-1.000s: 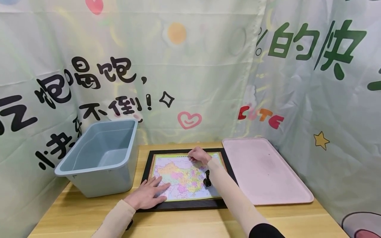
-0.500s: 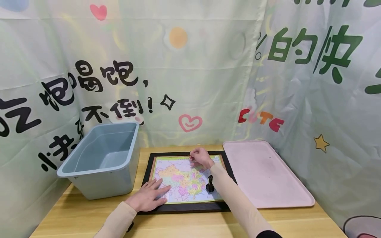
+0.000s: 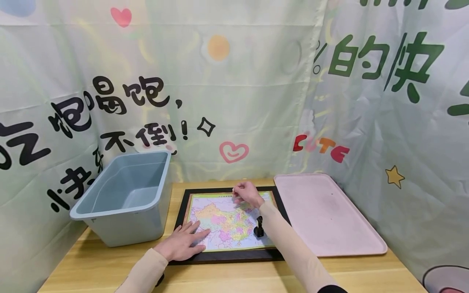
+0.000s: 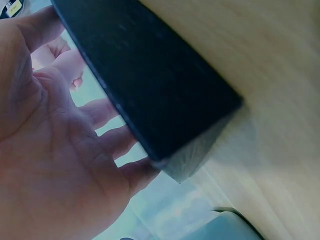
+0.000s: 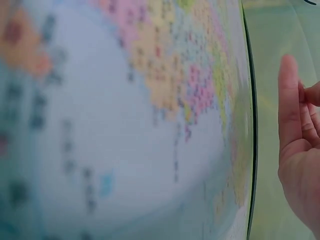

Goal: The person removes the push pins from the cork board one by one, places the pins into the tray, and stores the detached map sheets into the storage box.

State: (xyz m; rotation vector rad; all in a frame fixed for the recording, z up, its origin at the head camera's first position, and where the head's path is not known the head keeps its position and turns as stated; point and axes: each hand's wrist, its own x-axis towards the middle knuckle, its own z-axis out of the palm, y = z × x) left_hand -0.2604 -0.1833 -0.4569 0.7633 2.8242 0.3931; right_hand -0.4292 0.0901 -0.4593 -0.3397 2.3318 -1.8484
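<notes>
One colourful map (image 3: 227,224) is lying flat inside a black frame (image 3: 234,256), a thin brown border (image 3: 189,213) showing along its side. Its face is looking smooth and faintly glossy, so fingers are probably sliding easily over it. The sheet is seeming light and likely thin; if it is loose paper, a hard pinch could be creasing it, so an edge or corner would be offering the safer hold. The frame is appearing rigid and rather thick-sided, probably light enough for two hands, and its outer rails are giving the better grip if the whole piece needs lifting.

At the lower left, the left hand (image 3: 183,243) is resting across the frame and map, its fingers straight and spread wide, pressing rather than gripping. Near the top edge, the right hand (image 3: 249,193) is hovering at or just above the map, thumb and index finger drawn narrowly together; whether anything small is sitting between them, I cannot tell.

Farther out, a blue tub (image 3: 124,228) is standing to the left and a pink tray (image 3: 329,219) is lying just beside the frame on the right, all sharing the wooden worktop (image 3: 205,278). Behind everything, a printed cloth (image 3: 256,106) is hanging.
</notes>
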